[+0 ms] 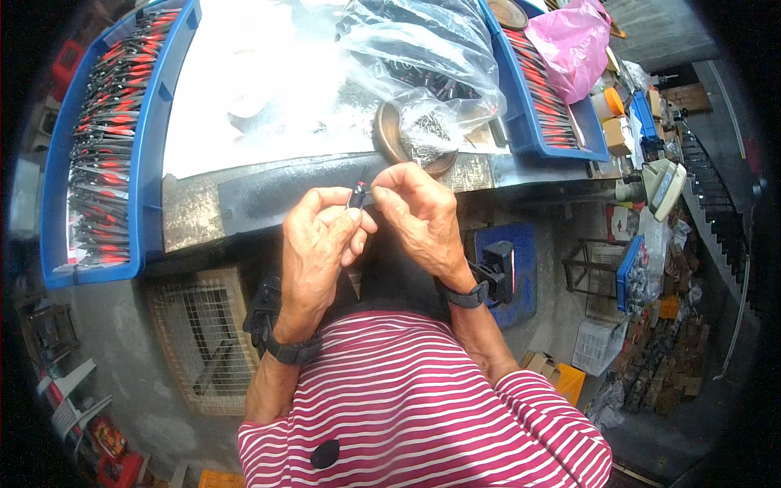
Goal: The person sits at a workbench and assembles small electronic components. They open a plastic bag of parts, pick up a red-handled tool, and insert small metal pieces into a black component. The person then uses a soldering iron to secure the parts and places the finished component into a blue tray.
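Just in front of the workbench edge, my left hand pinches a small black part with a red spot between thumb and forefinger. My right hand is closed close beside it, thumb against forefinger. Whatever those fingertips hold is too small to make out. Beyond the hands, a round brown wooden bowl stands at the bench edge. Tiny metal pieces lie in clear plastic at this bowl. A large clear plastic bag with dark parts inside lies behind it.
Blue trays flank the work spot: the left tray and the right tray hold rows of slim black-and-red pieces. A pink plastic bag rests over the right one. Below the bench are a wire-mesh frame and a blue panel.
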### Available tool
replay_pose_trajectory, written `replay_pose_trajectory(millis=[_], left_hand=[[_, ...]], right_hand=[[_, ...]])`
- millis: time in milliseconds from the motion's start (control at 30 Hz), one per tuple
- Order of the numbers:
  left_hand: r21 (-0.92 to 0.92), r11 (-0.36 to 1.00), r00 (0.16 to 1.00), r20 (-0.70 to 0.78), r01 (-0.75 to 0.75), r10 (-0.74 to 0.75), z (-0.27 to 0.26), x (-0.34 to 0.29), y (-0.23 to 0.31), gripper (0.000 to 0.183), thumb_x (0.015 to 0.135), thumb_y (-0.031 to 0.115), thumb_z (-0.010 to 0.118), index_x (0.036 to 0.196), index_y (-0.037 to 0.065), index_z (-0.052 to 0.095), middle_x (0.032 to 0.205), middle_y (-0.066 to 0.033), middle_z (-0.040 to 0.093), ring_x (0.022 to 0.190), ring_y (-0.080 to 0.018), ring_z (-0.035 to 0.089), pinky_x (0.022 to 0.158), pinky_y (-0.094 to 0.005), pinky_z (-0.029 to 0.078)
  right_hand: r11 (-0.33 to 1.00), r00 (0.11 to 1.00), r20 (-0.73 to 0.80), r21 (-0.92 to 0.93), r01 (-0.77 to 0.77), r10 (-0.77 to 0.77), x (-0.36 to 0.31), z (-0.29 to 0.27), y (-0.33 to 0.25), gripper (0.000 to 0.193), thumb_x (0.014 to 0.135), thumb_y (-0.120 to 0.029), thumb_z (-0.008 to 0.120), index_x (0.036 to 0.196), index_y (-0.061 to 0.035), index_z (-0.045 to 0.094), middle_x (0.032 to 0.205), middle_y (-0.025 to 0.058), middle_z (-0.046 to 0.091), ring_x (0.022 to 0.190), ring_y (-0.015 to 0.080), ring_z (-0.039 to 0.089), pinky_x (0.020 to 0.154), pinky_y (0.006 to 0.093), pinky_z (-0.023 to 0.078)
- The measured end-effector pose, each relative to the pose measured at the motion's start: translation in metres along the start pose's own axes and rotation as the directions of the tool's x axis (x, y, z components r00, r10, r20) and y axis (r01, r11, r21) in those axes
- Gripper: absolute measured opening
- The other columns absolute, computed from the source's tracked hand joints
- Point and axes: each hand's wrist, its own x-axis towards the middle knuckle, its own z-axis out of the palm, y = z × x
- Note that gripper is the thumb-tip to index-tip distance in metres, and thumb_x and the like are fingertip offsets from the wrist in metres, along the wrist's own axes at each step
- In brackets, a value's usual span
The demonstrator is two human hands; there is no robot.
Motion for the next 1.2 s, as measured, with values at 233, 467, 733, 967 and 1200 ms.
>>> replay_pose_trajectory(millis=[233, 467, 733, 967, 1200], left_hand=[[0.053, 0.998, 1.000, -0.018, 0.015, -0.014, 0.002, -0.001, 0.000, 0.019, 0.091, 0.006, 0.056, 0.106, -0.004, 0.051, 0.079, -0.0088, 0.062, 0.058, -0.0059, 0.052, 0.047, -0.0159, 0.039], [0.264, 0.963, 0.995, -0.058, -0.057, 0.075, 0.004, -0.003, -0.004, 0.012, 0.091, -0.001, 0.053, 0.102, -0.004, 0.051, 0.075, -0.0046, 0.061, 0.059, -0.0056, 0.052, 0.051, -0.0184, 0.041], [0.344, 0.939, 0.993, -0.099, -0.024, 0.062, 0.006, -0.006, -0.005, 0.012, 0.089, -0.002, 0.052, 0.100, -0.005, 0.053, 0.074, -0.0051, 0.061, 0.058, -0.0055, 0.051, 0.050, -0.0185, 0.041], [0.108, 0.987, 0.989, 0.082, 0.117, -0.126, -0.005, -0.011, 0.002, 0.015, 0.088, 0.004, 0.053, 0.099, -0.006, 0.054, 0.075, -0.0076, 0.062, 0.057, -0.0051, 0.050, 0.047, -0.0164, 0.036], [0.112, 0.973, 0.967, 0.135, 0.203, -0.217, -0.006, -0.014, 0.001, 0.017, 0.090, 0.011, 0.057, 0.097, -0.004, 0.054, 0.073, -0.0088, 0.062, 0.055, -0.0052, 0.049, 0.045, -0.0163, 0.034]], right_hand=[[0.990, 0.999, -0.009, -0.137, 0.029, -0.031, -0.001, 0.003, 0.010, 0.006, 0.090, -0.003, 0.058, 0.094, 0.0017, 0.059, 0.077, 0.0011, 0.058, 0.070, 0.0055, 0.052, 0.061, 0.0207, 0.044], [0.884, 0.962, 0.017, -0.390, 0.259, -0.274, 0.002, 0.006, 0.017, 0.006, 0.085, -0.001, 0.060, 0.089, 0.0010, 0.057, 0.073, 0.0103, 0.060, 0.061, 0.0204, 0.061, 0.055, 0.0317, 0.048], [0.949, 0.985, 0.004, -0.267, 0.167, -0.173, -0.004, 0.005, 0.021, 0.009, 0.086, -0.004, 0.062, 0.092, 0.0007, 0.058, 0.073, 0.0065, 0.061, 0.060, 0.0133, 0.057, 0.052, 0.0280, 0.045], [0.755, 0.929, 0.281, 0.546, -0.362, 0.242, -0.011, -0.009, 0.023, 0.027, 0.087, -0.007, 0.064, 0.110, 0.0040, 0.055, 0.076, 0.0038, 0.058, 0.060, 0.0047, 0.050, 0.047, 0.0156, 0.035], [0.774, 0.908, 0.247, 0.475, -0.418, 0.338, -0.018, -0.009, 0.029, 0.020, 0.091, -0.016, 0.060, 0.100, 0.0020, 0.061, 0.073, 0.0001, 0.055, 0.058, 0.0027, 0.044, 0.047, 0.0150, 0.031]])
